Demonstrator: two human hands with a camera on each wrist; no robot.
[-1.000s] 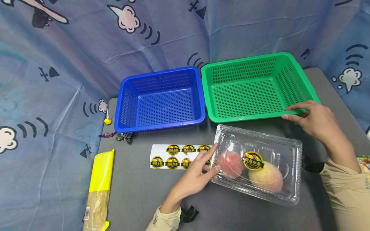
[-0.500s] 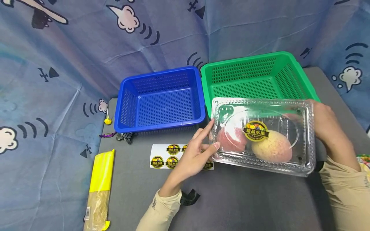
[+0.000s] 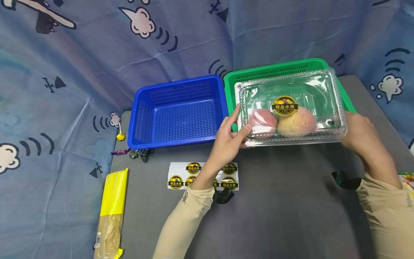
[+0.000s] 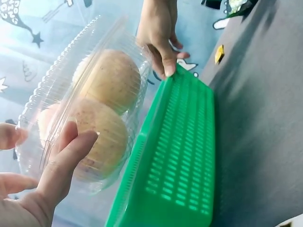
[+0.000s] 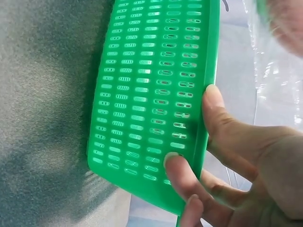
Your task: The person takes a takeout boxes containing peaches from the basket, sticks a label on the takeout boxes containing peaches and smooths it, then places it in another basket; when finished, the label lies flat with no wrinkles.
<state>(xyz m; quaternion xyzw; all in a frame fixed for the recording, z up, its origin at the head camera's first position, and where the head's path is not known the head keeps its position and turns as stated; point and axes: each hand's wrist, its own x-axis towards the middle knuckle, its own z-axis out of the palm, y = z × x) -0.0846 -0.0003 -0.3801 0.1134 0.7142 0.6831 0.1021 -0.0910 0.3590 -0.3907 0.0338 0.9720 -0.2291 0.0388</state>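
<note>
A clear plastic clamshell box (image 3: pixel 323 108) bears a round black-and-gold fruit sticker (image 3: pixel 285 105) on its lid. Inside lie a pink peach (image 3: pixel 262 120) and a yellowish one (image 3: pixel 299 120). My left hand (image 3: pixel 228 142) grips the box's left end, thumb on the near corner, and holds it tilted over the green basket (image 3: pixel 231 77). In the left wrist view the box stands above the basket's rim. My right hand (image 5: pixel 251 161) holds the basket's rim near a corner, its thumb on the edge and fingers against the slotted outer wall. The box partly hides the basket's inside in the head view.
Left of the green basket stands a blue basket (image 3: pixel 178 143). A sticker sheet (image 3: pixel 171 175) lies on the grey table, partly behind my left forearm. At the left are a yellow-topped packet (image 3: pixel 111 212), a lollipop (image 3: pixel 120 136), a purple-wrapped candy (image 3: pixel 119 152) and a small dark object (image 3: pixel 139 154).
My left hand has lifted the box from the table and carried it up and away, over the green basket. My right hand stays by the basket's rim, now partly behind the box.
</note>
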